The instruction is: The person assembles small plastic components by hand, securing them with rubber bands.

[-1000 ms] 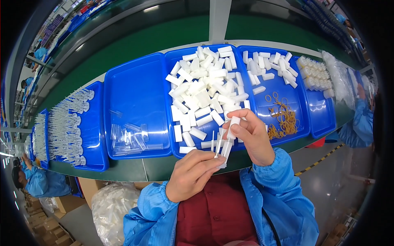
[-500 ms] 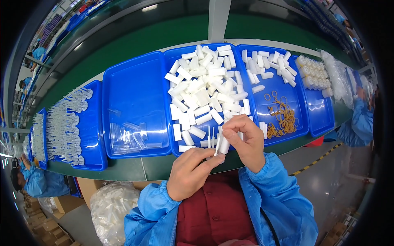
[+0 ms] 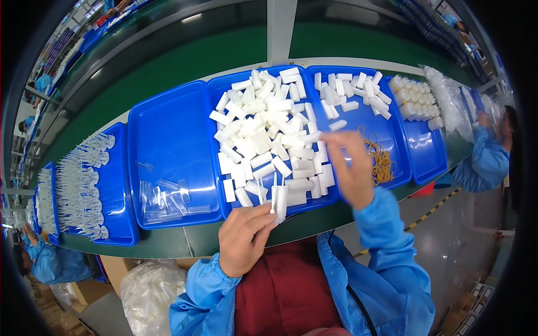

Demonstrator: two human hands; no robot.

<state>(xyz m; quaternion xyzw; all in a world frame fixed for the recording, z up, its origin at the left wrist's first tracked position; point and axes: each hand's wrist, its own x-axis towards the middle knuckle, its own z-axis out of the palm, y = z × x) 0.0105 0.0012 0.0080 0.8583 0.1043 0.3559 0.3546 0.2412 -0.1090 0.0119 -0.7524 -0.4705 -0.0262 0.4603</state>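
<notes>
My left hand (image 3: 242, 239) is closed around a small bundle of white plastic pieces with thin stems (image 3: 277, 197), held upright at the near rim of the middle blue tray (image 3: 224, 210). That tray is heaped with white rectangular pieces (image 3: 263, 126). My right hand (image 3: 348, 168) is blurred with motion. It hovers over the divide between the middle tray and the right blue tray (image 3: 404, 163), fingers spread, with nothing visible in it. A pile of tan rubber bands (image 3: 381, 159) lies just right of it.
A blue tray (image 3: 168, 134) on the left holds clear plastic sleeves (image 3: 168, 197). Further left, another tray holds rows of clear dropper-like parts (image 3: 84, 179). At far right are white capped items (image 3: 416, 96) and a co-worker's blue sleeve (image 3: 485, 159). A clear bag (image 3: 147, 291) sits below the green belt (image 3: 168, 61).
My right hand has let go of the bundle and swung right and up toward the rubber bands. My left hand keeps the bundle in nearly the same place.
</notes>
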